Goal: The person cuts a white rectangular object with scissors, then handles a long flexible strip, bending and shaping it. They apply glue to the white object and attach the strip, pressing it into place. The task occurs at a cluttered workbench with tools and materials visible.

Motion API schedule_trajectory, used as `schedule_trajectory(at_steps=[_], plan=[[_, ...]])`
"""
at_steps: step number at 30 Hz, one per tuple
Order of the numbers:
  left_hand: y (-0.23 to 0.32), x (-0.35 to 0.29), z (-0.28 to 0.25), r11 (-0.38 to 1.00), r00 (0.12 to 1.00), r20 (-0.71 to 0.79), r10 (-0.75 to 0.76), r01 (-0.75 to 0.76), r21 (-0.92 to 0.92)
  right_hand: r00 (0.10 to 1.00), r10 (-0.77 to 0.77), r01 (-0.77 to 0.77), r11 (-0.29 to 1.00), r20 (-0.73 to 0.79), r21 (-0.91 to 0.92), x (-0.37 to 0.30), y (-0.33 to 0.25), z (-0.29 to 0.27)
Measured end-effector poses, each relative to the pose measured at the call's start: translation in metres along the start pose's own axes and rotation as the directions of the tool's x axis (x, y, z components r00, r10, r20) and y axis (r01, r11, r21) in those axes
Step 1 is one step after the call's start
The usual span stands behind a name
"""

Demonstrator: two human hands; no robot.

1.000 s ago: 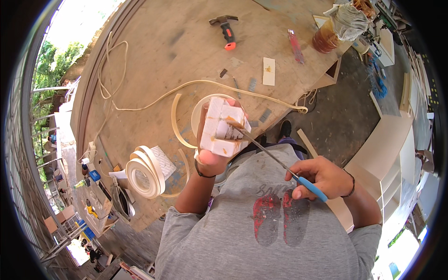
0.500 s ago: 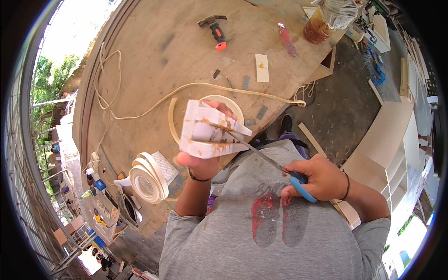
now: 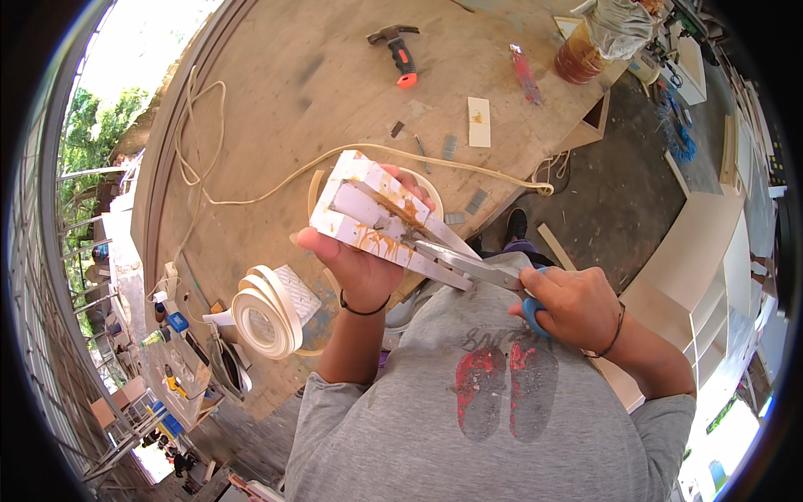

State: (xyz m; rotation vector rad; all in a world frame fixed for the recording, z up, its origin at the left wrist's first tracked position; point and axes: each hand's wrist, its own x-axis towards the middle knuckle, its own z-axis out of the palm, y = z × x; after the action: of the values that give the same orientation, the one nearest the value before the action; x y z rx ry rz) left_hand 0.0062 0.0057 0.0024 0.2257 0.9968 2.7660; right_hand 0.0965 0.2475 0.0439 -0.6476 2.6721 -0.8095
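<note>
My left hand [image 3: 361, 272] is closed around a white pronged block [image 3: 343, 224], which has brown glue-like smears and a slot between its arms. In my right hand [image 3: 579, 308] is a pair of scissors [image 3: 481, 266] with blue handles. The grey blades point left into the slot, their tips at the smeared inner part of the block. Whether the tips touch the block I cannot tell. Both hands are held in front of my grey shirt, with the block above the near part of the table.
On the wooden table [image 3: 276, 109] lie a claw hammer [image 3: 401, 58], a cream cord [image 3: 314, 171], a small white strip [image 3: 478, 122] and a red-marked tool [image 3: 525, 75]. A brown-filled jar [image 3: 579, 57] stands far right. Rolled white edging [image 3: 266, 314] sits at left.
The block has turned in my left hand, its slot now slanting down to the right. The scissors have rotated to show their blades broadside, and my right hand has rolled over.
</note>
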Motion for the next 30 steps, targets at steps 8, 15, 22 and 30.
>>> schedule_trajectory(at_steps=[8,15,22,30], plan=[[0.000,0.001,-0.001,0.997,0.997,-0.068,0.023,-0.018,0.069,0.975,0.084,-0.172,0.871,0.207,0.459,0.001,0.001,-0.013],[-0.002,-0.002,-0.003,0.990,0.997,-0.067,0.033,-0.023,0.137,0.950,0.109,-0.258,0.798,0.291,0.544,0.002,0.000,-0.011],[-0.003,-0.006,0.003,0.995,0.998,-0.053,0.022,-0.017,0.102,0.943,0.041,-0.241,0.767,0.330,0.594,0.005,0.008,-0.007],[0.001,0.016,-0.006,1.000,0.987,-0.162,-0.022,0.019,-0.021,0.993,0.112,-0.116,0.916,0.034,0.383,0.016,0.002,0.036]])
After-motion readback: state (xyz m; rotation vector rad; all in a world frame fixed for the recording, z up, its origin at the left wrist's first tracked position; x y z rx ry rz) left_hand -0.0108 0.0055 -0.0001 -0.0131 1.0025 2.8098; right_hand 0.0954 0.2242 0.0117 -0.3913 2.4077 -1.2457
